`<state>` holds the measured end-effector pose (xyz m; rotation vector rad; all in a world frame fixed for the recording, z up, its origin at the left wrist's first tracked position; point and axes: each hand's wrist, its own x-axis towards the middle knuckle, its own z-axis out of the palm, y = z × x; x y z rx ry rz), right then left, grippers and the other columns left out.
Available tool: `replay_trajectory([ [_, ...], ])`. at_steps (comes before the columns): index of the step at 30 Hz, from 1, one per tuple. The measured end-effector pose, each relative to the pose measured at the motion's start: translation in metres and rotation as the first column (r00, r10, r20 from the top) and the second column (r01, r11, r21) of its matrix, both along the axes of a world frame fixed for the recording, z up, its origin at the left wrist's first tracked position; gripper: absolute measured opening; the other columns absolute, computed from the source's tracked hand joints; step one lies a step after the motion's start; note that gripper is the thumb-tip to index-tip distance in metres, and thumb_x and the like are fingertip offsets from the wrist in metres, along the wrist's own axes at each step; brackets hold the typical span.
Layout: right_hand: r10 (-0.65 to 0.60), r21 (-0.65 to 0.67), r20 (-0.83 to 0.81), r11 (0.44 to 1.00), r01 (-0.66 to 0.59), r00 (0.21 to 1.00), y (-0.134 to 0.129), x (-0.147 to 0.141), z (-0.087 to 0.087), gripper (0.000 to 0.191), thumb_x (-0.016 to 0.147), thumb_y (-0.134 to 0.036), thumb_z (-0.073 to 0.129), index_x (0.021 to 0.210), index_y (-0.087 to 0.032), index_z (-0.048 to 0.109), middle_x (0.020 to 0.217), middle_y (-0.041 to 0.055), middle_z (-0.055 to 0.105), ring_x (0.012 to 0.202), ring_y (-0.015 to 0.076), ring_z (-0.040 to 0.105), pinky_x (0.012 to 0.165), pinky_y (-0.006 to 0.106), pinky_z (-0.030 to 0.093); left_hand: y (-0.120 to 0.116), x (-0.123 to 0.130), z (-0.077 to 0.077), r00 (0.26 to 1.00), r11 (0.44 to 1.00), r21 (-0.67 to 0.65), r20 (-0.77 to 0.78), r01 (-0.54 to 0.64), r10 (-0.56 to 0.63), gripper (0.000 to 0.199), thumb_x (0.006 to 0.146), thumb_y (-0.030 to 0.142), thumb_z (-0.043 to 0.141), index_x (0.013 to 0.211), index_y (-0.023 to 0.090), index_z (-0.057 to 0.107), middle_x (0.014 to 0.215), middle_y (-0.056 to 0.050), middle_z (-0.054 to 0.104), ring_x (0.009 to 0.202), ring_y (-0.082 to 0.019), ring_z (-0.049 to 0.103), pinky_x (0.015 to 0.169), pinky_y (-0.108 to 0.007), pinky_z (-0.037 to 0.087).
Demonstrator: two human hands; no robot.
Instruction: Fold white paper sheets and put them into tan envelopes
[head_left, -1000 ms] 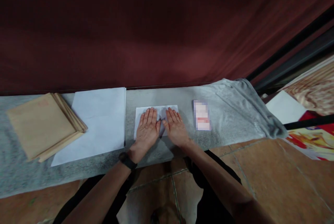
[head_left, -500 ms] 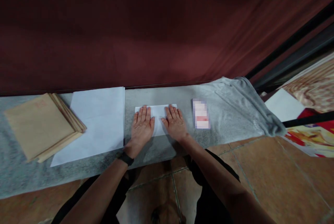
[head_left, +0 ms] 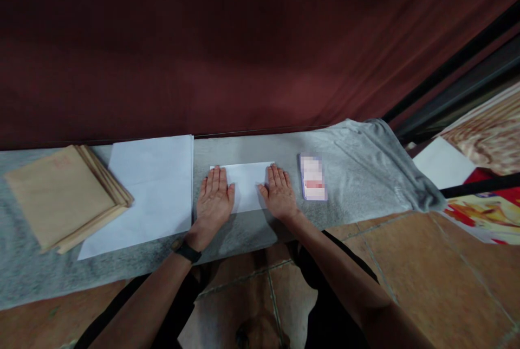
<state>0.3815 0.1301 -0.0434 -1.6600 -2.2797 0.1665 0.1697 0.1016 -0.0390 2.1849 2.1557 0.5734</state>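
Observation:
A small white rectangle of paper (head_left: 247,186) lies flat on the grey cloth, between and partly under my hands. My left hand (head_left: 214,197) rests palm down across its left end, fingers stretched out and thumb apart. Over the right end, my right hand (head_left: 279,192) lies flat in the same way, fingers pointing away from me. Neither hand grips anything. Whether the paper is folded, I cannot tell. A phone (head_left: 313,178) with a blurred-out screen lies just right of my right hand.
Large white sheets (head_left: 158,186) lie to the left, with a stack of brown envelopes (head_left: 60,192) overlapping them. Grey cloth (head_left: 365,170) covers the narrow bench. A dark red curtain (head_left: 244,56) hangs behind. Printed material (head_left: 487,211) lies at far right by a black bar (head_left: 483,185).
Both hands have slid outward along the paper, the left one to the left and the right one slightly right. More of the paper's middle shows between them.

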Motion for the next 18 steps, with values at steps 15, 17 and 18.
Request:
replay_trajectory([
  [15, 0.154, -0.040, -0.015, 0.987, -0.155, 0.988, -0.020, -0.013, 0.008, 0.057, 0.109, -0.035, 0.035, 0.160, -0.010, 0.038, 0.169, 0.0139, 0.034, 0.158, 0.0259, 0.029, 0.129, 0.049, 0.026, -0.029, 0.044, 0.009, 0.973, 0.974, -0.071, -0.067, 0.215, -0.219, 0.060, 0.105, 0.027, 0.029, 0.159, 0.003, 0.034, 0.167, -0.019, 0.035, 0.159, -0.028, 0.025, 0.130, -0.051, 0.026],
  [17, 0.146, -0.018, -0.006, 0.989, -0.146, 0.989, -0.019, -0.010, 0.006, 0.057, 0.109, -0.035, 0.036, 0.160, -0.010, 0.039, 0.169, 0.0148, 0.034, 0.157, 0.0269, 0.030, 0.128, 0.050, 0.026, -0.030, 0.042, 0.009, 0.972, 0.974, -0.075, -0.073, 0.216, -0.221, 0.060, 0.106, 0.030, 0.029, 0.160, 0.004, 0.034, 0.168, -0.019, 0.034, 0.159, -0.028, 0.024, 0.130, -0.051, 0.025],
  [18, 0.142, -0.008, -0.002, 0.990, -0.142, 0.990, -0.019, -0.008, 0.005, 0.058, 0.109, -0.036, 0.037, 0.160, -0.010, 0.039, 0.169, 0.0153, 0.034, 0.157, 0.0276, 0.031, 0.128, 0.050, 0.026, -0.030, 0.039, 0.010, 0.973, 0.974, -0.075, -0.078, 0.214, -0.219, 0.060, 0.106, 0.031, 0.029, 0.160, 0.004, 0.034, 0.168, -0.018, 0.034, 0.159, -0.028, 0.024, 0.130, -0.051, 0.025],
])
